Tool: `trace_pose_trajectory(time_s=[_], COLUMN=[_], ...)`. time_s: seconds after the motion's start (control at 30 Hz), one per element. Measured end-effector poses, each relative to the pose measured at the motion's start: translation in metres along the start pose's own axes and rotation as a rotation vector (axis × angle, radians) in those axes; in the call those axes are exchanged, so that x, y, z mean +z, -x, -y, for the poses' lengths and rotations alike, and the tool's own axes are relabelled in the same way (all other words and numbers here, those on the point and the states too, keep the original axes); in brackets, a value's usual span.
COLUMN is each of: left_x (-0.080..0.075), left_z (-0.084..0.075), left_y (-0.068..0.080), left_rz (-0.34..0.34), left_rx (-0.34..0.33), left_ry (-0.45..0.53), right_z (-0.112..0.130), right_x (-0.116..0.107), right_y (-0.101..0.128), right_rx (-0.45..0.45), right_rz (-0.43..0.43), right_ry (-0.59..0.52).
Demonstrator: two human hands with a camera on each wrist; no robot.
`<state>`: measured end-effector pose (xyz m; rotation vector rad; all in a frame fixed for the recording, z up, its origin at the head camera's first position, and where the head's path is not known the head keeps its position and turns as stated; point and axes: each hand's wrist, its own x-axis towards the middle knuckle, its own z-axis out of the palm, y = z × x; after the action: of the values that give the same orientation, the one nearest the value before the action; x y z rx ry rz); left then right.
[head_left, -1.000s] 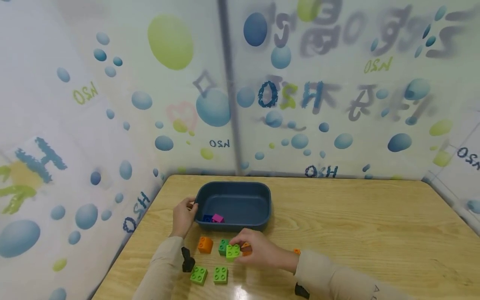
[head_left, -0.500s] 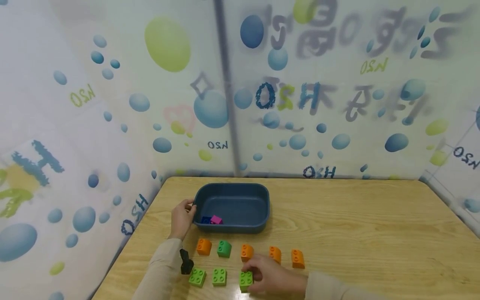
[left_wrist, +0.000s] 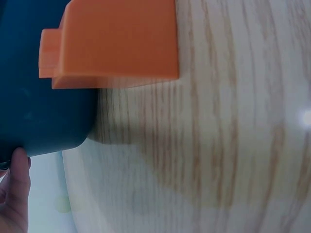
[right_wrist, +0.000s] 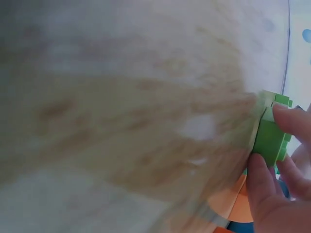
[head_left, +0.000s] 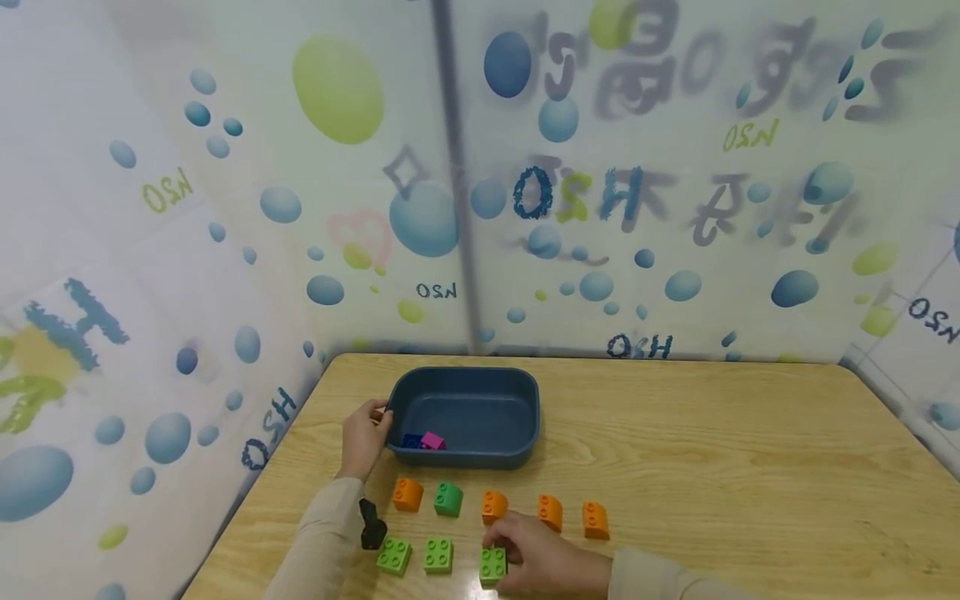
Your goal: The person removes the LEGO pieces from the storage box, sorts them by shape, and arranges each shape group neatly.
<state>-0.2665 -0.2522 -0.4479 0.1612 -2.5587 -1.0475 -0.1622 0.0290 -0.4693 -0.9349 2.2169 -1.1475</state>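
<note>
Sorting of toy bricks beside a bin, judged roughly at its middle stage.

A light green brick (head_left: 492, 564) is pinched between the curled fingers (right_wrist: 265, 184) of the right hand (head_left: 542, 560) at the near edge of the wooden table (head_left: 712, 467), closing a front row begun by two matching green bricks (head_left: 416, 555) at its 9 o'clock. At 12 o'clock of that row, one orange brick (head_left: 407, 493), a dark green brick (head_left: 448, 499) and three more orange bricks (head_left: 545, 511) are lined up. The fingers of the left hand (head_left: 363, 437) are curled on the rim of the blue bin (head_left: 525, 392), in which a pink brick (head_left: 431, 440) and a blue brick (head_left: 412, 439) remain, so emptying is judged incomplete.
</note>
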Motion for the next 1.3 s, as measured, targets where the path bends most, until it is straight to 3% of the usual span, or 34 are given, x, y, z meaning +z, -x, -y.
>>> trace_pose_trajectory(time_s=[0.2,0.53,0.97,1.3], left_x=[0.0000,-0.0009,-0.0020,0.0005], left_z=[-0.0001,-0.0028,-0.0019,0.0020], left_y=[-0.0007,-0.0014,0.0001,-0.0005], left_rz=[0.020,0.024,0.035,0.000], left_rx=[-0.021,-0.039,-0.046,0.011], left_ry=[0.001,0.002,-0.005,-0.008], right_z=[-0.0001,0.0041,0.0050,0.0050], right_x=[0.0001,-0.0038,-0.0013,-0.0002], right_y=[0.0006,0.0029,0.0011,0.0005], right_rx=[-0.052,-0.037,-0.048,-0.077], right_rz=[0.019,0.049,0.024,0.007], right_ry=[0.142,0.157,0.190,0.191])
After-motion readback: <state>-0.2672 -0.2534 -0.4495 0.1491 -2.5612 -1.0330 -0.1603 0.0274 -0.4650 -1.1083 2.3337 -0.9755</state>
